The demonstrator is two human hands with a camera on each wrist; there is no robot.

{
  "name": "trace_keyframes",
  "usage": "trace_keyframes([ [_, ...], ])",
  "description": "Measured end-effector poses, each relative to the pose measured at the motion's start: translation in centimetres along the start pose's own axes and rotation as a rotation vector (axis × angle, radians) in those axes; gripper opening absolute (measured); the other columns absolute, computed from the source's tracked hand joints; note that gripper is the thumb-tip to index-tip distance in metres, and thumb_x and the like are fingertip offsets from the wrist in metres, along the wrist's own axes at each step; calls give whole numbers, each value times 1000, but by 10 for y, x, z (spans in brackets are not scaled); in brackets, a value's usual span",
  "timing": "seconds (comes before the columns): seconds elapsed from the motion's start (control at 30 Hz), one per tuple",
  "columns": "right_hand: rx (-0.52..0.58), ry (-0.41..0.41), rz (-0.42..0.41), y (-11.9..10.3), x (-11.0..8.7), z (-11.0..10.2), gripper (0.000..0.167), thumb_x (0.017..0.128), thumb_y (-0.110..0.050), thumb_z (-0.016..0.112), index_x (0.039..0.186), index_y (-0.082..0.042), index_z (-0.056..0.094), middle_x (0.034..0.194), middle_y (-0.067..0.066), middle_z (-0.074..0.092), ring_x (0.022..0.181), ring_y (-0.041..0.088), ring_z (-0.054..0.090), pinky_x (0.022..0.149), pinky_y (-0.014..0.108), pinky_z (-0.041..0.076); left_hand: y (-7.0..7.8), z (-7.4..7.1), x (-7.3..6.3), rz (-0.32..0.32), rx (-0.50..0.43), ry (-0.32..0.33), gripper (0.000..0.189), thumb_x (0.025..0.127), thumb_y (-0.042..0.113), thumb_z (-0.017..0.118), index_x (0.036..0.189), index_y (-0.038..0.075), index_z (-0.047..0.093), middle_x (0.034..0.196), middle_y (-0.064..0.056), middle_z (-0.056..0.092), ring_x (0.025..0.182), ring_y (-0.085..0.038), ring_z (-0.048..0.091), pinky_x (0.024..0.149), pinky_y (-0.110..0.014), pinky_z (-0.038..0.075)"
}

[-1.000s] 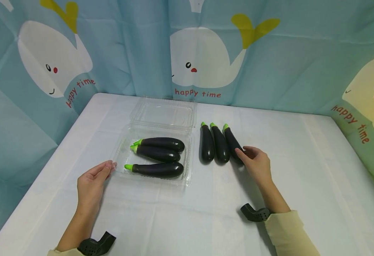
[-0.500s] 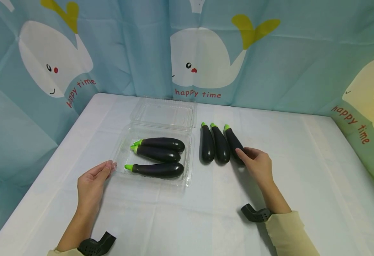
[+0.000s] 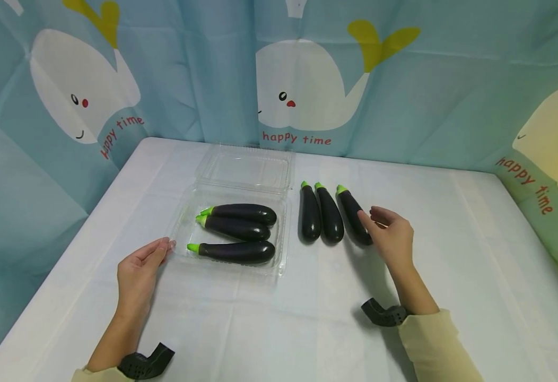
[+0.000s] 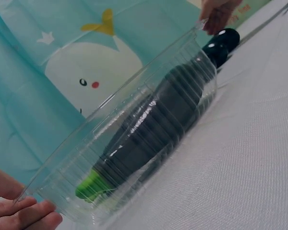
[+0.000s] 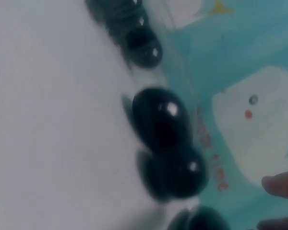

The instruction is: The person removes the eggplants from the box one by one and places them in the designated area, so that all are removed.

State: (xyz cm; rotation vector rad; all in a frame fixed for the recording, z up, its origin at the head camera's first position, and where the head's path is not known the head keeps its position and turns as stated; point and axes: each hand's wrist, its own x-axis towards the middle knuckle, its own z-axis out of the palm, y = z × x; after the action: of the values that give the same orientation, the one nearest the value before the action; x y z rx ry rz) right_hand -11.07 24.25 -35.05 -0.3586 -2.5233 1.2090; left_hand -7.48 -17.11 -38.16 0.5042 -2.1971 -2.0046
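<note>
My left hand [image 3: 138, 277] pinches the left rim of a clear plastic clamshell box [image 3: 282, 260], thumb above and fingers below in the left wrist view. Inside its tray lie 3 dark eggplants [image 3: 235, 253] with green stems pointing left. To the right of the box, 3 more eggplants rest on the cloth, stems away from me. My right hand [image 3: 393, 239] hovers by the rightmost eggplant [image 3: 350, 208], its thumb partly over it in the head view. In the right wrist view, fingers [image 5: 282, 186] are apart from the rounded ends of the eggplants [image 5: 162, 120].
The box's hinged lid [image 3: 246, 167] lies folded back behind the tray, close to the blue whale-print curtain [image 3: 221, 74]. White cloth [image 3: 260, 339] covers the table. A black wrist mount [image 3: 385, 313] sits on each forearm.
My right hand has lifted off the rightmost eggplant and shifted slightly right and away from me. That eggplant lies a bit farther from its neighbour. The left hand stays at the box rim.
</note>
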Motion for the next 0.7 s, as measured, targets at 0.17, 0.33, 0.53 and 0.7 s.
trace_keyframes([
  [0.17, 51, -80, -70, -24, -4, 0, 46, 84, -30, 67, 113, 5, 62, 107, 17, 64, 95, 18, 61, 74, 10, 44, 0, 0, -1, 4, 10, 1, 37, 92, 24, 57, 116, -3, 60, 93, 13, 67, 89, 2, 61, 80, -11, 44],
  [0.33, 170, -128, -156, -52, -6, -3, 41, 84, -26, 68, 112, 4, 62, 106, 17, 63, 91, 3, 59, 82, 18, 47, 0, 1, 0, 4, 9, 9, 37, 91, 24, 58, 116, -4, 60, 92, 14, 67, 89, 2, 61, 79, -11, 44],
  [0.53, 263, -137, -211, -67, -13, -3, 34, 83, -15, 69, 109, 6, 63, 101, 11, 65, 88, 3, 60, 80, 17, 47, -1, 1, 0, 15, -11, 8, 36, 91, 22, 59, 114, -5, 61, 93, 12, 68, 89, 1, 61, 79, -11, 45],
  [0.7, 407, -107, -310, -85, -26, -6, 27, 80, -1, 69, 104, 10, 63, 99, 14, 66, 87, 11, 63, 76, 21, 51, -1, 1, 1, 15, 5, 7, 38, 91, 25, 59, 114, -4, 61, 94, 11, 68, 89, 1, 61, 79, -11, 45],
])
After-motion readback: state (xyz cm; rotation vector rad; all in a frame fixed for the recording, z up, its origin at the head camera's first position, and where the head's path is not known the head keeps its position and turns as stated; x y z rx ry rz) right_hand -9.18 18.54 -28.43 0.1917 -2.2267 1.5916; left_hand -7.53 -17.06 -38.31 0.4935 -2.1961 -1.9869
